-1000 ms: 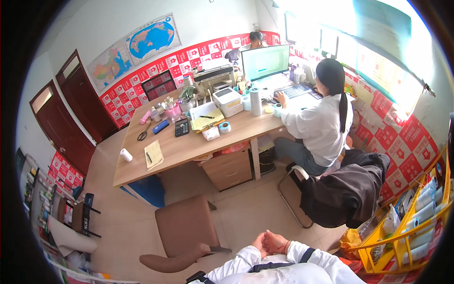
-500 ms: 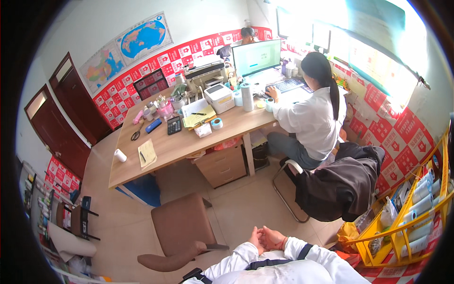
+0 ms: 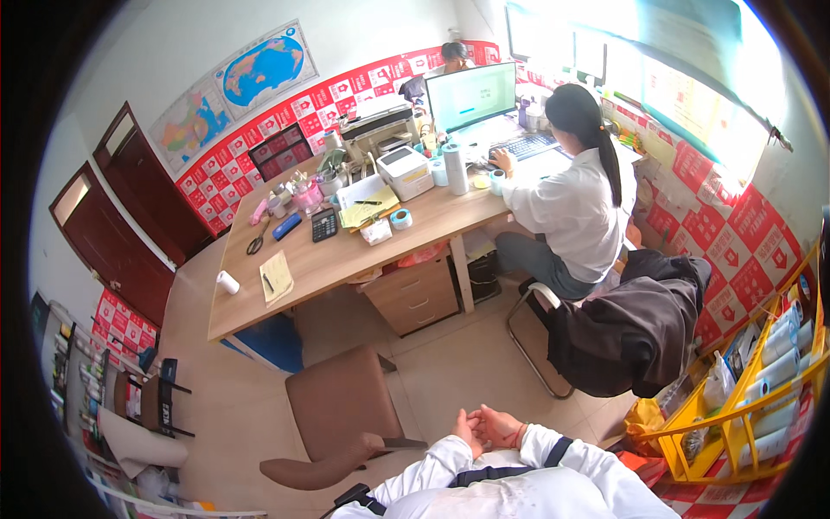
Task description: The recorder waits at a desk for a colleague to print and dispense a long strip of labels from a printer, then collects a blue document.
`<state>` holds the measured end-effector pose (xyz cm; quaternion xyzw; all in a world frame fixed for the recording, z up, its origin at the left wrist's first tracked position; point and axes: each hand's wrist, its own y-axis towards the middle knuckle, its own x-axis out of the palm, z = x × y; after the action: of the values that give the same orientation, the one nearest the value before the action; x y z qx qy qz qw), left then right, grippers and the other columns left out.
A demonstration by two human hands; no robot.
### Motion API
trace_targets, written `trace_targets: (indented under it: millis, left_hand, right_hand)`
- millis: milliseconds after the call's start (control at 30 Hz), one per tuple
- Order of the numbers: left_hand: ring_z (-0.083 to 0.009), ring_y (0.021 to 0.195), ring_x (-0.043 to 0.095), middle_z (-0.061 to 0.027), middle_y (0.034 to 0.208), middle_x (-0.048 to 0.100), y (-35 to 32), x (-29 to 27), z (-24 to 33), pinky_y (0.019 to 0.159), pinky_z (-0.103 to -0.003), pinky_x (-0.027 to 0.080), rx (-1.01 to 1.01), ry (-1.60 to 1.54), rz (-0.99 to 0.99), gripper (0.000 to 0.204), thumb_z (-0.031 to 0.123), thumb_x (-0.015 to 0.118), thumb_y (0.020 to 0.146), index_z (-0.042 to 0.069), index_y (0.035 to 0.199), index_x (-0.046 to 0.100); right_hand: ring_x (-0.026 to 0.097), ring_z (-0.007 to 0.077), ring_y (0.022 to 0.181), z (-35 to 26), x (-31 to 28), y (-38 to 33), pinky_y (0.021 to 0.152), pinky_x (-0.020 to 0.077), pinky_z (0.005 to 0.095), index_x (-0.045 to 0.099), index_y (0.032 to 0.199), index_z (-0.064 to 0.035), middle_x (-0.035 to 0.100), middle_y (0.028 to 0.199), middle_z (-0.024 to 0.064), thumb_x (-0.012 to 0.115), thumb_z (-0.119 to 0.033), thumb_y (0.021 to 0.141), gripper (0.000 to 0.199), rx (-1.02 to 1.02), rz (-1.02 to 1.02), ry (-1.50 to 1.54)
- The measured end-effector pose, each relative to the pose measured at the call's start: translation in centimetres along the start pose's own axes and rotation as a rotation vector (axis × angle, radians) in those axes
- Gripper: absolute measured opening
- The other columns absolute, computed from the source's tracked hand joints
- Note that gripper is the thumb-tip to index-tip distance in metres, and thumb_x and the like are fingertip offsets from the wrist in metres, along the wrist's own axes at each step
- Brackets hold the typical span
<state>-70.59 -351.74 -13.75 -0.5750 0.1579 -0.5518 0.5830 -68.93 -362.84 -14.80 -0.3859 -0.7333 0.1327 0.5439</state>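
Low in the picture, close to my body, my left hand (image 3: pixel 468 432) and my right hand (image 3: pixel 500 427) rest together. Their fingers are loosely curled, slightly apart, and meet at the tips. Nothing shows in either hand. White sleeves cover my forearms. Just left of my hands stands a brown chair (image 3: pixel 341 405), the nearest piece of furniture. Beyond it is a wooden desk (image 3: pixel 333 275) with a notepad (image 3: pixel 277 278), a pen, a white roll (image 3: pixel 227 283), scissors (image 3: pixel 256 246) and a calculator (image 3: pixel 324 225) on top.
A person in a white shirt (image 3: pixel 571 195) sits typing at a monitor (image 3: pixel 472 99); another sits behind it. A dark jacket (image 3: pixel 622 333) hangs over that person's chair. A yellow rack (image 3: pixel 692 445) with rolls stands at the right. Drawers (image 3: pixel 415 298) sit under the desk.
The view has shifted a little, so the room's things sit slightly right of before. My hands stay together, with their fingers loosened a little.
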Motion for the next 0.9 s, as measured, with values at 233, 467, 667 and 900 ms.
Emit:
trace_targets:
  millis: [233,467,667,900]
  left_hand:
    - [-0.0278,0.089,0.040,-0.0115,0.100,0.045,-1.3,0.6,0.4,0.081,-0.046,0.029,0.001,-0.044,-0.002,0.061,0.056,0.014,0.078,0.009,0.103,0.045]
    - [-0.0229,0.079,0.041,-0.0073,0.088,0.049,-1.1,-0.4,0.5,0.070,-0.043,0.035,-0.036,-0.088,0.012,0.046,0.048,0.017,0.081,0.016,0.092,0.048]
    - [-0.0257,0.076,0.041,-0.0080,0.090,0.047,-0.8,-1.2,0.3,0.071,-0.043,0.037,0.003,-0.029,-0.043,0.041,0.041,0.016,0.083,0.016,0.094,0.046]
    - [-0.0224,0.077,0.043,-0.0043,0.085,0.051,-1.7,-1.0,0.8,0.071,-0.042,0.036,-0.012,-0.028,-0.037,0.033,0.036,0.021,0.082,0.018,0.089,0.047]
  right_hand:
    - [0.047,0.0164,0.080,0.7,-1.0,1.3,0.069,0.0379,0.0317,0.041,0.098,-0.0124,0.049,0.087,0.0040,0.018,-0.041,0.085,0.039,-0.081,-0.073,0.017]
    - [0.048,0.0190,0.083,0.5,0.2,0.7,0.071,0.0394,0.0305,0.041,0.098,-0.0097,0.049,0.089,0.0066,0.018,-0.040,0.086,0.040,-0.036,-0.122,0.055]
    - [0.047,0.0180,0.079,0.8,0.1,0.9,0.068,0.0392,0.0301,0.042,0.096,-0.0095,0.049,0.086,0.0052,0.018,-0.040,0.086,0.040,-0.029,-0.122,0.065]
    - [0.047,0.0156,0.078,1.0,0.2,1.5,0.067,0.0378,0.0290,0.043,0.095,-0.0112,0.050,0.085,0.0023,0.020,-0.041,0.086,0.039,-0.029,-0.096,0.037]
